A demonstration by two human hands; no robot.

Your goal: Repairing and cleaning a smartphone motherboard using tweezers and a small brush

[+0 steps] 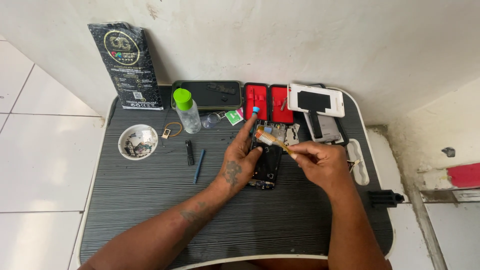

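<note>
On the ribbed grey table [150, 200]: 1 green-capped clear bottle [186, 110], 1 white bowl [137, 142] holding small parts, 1 blue pry tool [199, 166], 1 open red case [268, 102]. Black packet [126, 65] leans against wall.

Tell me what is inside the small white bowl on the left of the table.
The white bowl holds a heap of small dark and metallic bits, perhaps screws and tiny parts; they are too small to name. The pieces at the bottom are covered by those on top.

Single head view; looks steeply down over small table [150, 200] set against wall [300, 40]; close range
</note>
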